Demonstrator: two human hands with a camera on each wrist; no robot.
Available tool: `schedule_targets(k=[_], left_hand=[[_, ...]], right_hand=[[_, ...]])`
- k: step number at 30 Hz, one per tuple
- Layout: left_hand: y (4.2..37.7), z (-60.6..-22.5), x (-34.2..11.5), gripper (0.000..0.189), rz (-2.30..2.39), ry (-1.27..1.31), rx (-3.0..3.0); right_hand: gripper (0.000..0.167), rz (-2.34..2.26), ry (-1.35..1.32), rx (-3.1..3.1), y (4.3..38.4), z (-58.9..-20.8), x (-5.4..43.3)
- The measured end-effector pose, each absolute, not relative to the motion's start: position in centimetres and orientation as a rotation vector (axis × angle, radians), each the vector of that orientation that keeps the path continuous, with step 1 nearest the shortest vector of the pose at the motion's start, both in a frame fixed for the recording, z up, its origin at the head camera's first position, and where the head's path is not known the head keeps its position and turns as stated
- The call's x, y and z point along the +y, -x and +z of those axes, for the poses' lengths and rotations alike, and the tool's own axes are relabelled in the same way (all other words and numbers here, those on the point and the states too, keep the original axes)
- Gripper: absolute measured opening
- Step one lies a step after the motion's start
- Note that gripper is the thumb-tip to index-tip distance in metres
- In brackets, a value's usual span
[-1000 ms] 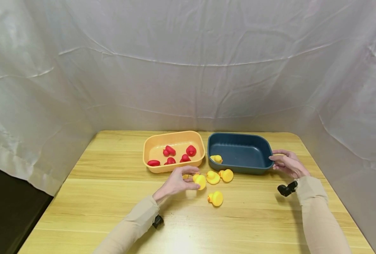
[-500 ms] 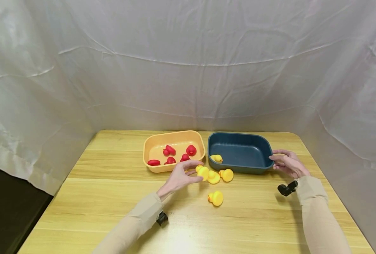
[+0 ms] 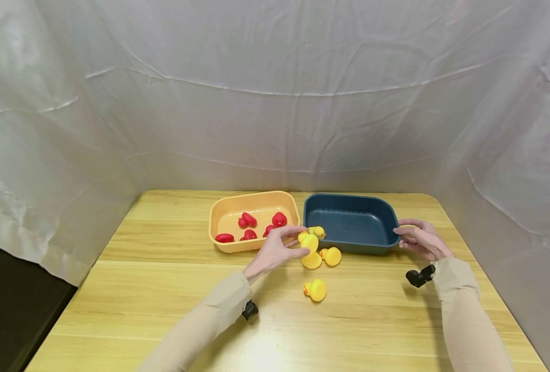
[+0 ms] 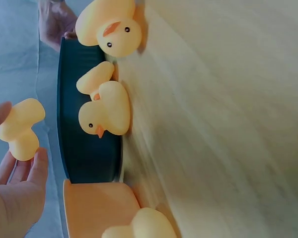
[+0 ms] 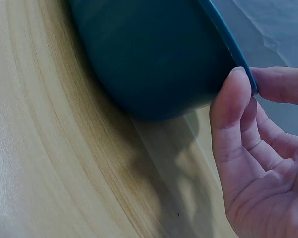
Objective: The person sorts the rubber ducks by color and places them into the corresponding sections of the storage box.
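My left hand point(image 3: 277, 252) pinches a yellow rubber duck point(image 3: 309, 242) between thumb and fingertips, held up by the near left corner of the dark blue tub point(image 3: 354, 247). In the left wrist view this duck point(image 4: 21, 126) hangs clear of the wood. One yellow duck point(image 3: 318, 231) lies inside the tub. At the tub's right end, my right hand point(image 3: 421, 240) grips the rim, thumb on the near side, as the right wrist view of the hand point(image 5: 258, 158) confirms. On the table stand a duck point(image 3: 312, 261) partly covered by the held one, another point(image 3: 333, 257), and a nearer one point(image 3: 318, 290).
Left of the blue tub stands an orange tub point(image 3: 214, 227) with several red ducks point(image 3: 249, 219) inside. Another yellow duck point(image 4: 146, 225) sits before it, hidden by my left hand in the head view. A pale curtain point(image 3: 284, 103) hangs behind the wooden table point(image 3: 163, 289).
My left hand has carried its duck up and to the right, from in front of the orange tub to the blue tub's near left corner. The right hand has stayed on the rim.
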State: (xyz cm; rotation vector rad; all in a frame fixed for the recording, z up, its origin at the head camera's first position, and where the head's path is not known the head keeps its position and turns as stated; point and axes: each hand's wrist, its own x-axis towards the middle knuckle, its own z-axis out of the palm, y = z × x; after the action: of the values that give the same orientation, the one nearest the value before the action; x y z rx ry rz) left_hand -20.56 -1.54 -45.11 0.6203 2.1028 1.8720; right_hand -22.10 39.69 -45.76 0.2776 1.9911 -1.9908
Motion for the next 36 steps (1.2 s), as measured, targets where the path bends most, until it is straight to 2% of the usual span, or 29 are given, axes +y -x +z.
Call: schedule_targets(k=[10, 18, 36], left_hand=[[21.8, -44.5, 0.2, 0.050, 1.857, -0.672, 2.153], [22.7, -44.6, 1.8, 0.050, 1.876, -0.662, 2.148], [24.3, -44.6, 4.8, 0.052, 1.831, -0.667, 2.240]], right_hand=[[0.029, -2.005, -0.276, 1.972, 22.1, -45.8, 39.7], [0.036, -1.995, -0.289, 1.986, 22.2, -45.7, 39.7], [0.032, -2.001, -0.290, 1.977, 22.1, -45.8, 39.7]])
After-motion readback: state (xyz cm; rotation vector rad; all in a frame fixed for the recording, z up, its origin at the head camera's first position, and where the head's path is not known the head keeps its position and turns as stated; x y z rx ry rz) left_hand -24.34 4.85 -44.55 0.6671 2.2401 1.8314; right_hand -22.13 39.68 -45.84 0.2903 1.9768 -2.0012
